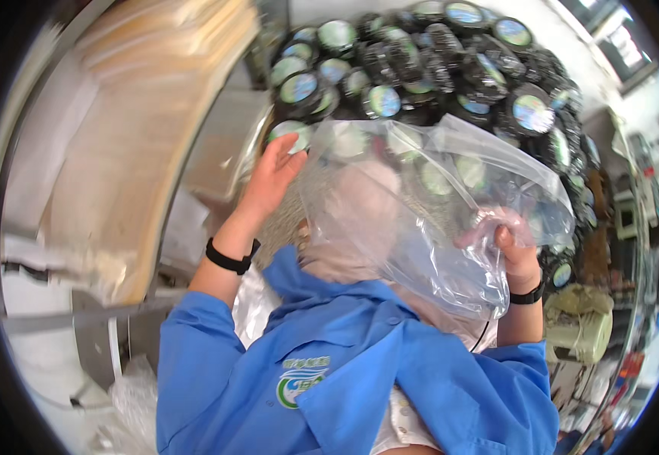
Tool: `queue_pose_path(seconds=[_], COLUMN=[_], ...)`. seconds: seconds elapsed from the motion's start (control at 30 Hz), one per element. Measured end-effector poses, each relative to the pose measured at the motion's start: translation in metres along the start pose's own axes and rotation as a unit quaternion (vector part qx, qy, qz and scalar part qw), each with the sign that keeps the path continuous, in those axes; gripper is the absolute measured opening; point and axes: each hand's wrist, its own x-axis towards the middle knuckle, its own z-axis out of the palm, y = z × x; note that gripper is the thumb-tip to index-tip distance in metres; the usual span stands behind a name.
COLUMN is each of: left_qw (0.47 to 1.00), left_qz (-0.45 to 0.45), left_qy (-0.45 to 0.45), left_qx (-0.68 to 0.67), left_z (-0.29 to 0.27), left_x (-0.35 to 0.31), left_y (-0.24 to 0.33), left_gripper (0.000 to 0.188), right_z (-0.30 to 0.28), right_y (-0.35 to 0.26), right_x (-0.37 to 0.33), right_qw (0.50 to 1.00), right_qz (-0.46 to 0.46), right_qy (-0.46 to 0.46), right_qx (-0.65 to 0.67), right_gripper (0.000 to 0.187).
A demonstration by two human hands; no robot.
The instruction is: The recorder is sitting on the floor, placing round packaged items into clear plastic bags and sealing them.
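A large clear plastic bag (pixel 428 220) spreads in front of me, and the floor, my legs and several round discs show through it. My right hand (pixel 507 231) grips it near its right side, with the thumb outside and the fingers seen through the film. Beside the bag's upper left edge, my left hand (pixel 275 171) is raised with its fingers apart; nothing is in it. Black bands circle both wrists. Beyond the bag lies a big heap of black-wrapped round rolls (pixel 420 68) with coloured labels on their faces.
At the left stands a wooden table or shelf (pixel 117 152) with stacked sheets on it. Crumpled clear plastic (pixel 136 402) lies at the lower left. A pale green machine (pixel 583 322) is at the right, beside cluttered shelving. A window (pixel 621 42) is at the upper right.
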Motion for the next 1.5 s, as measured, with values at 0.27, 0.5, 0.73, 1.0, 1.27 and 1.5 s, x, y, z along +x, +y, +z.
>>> queue_pose_path(seconds=[0.27,0.5,0.73,1.0,1.27,1.5], left_qw=[0.653,0.821,0.913,0.928,0.911,0.947], left_qz=[-0.300,-0.182,-0.178,-0.194,-0.245,-0.153], left_qy=[-0.646,-0.539,-0.341,-0.311,-0.296,-0.233], left_qx=[-0.258,-0.041,-0.139,-0.074,-0.150,0.159], left_z=[0.216,0.288,0.307,0.275,0.279,0.189], left_x=[0.107,0.094,0.028,-0.013,-0.042,0.018], left_y=[0.049,0.023,0.013,0.010,-0.002,-0.056], left_gripper=[0.059,0.012,0.039,0.019,0.024,0.006], right_z=[-0.111,-0.222,-0.134,-0.039,-0.004,-0.015], right_y=[-0.010,0.027,0.024,0.107,0.117,0.112], right_x=[-0.080,-0.086,-0.008,-0.028,-0.037,-0.080], right_qw=[0.959,0.969,0.960,0.954,0.963,0.662], right_qz=[0.067,0.123,0.142,0.070,0.041,-0.012], right_qy=[0.251,0.216,0.241,0.289,0.259,0.347], right_qx=[0.116,0.004,-0.013,0.034,0.067,0.664], right_gripper=[0.054,0.039,0.029,0.040,0.017,0.008])
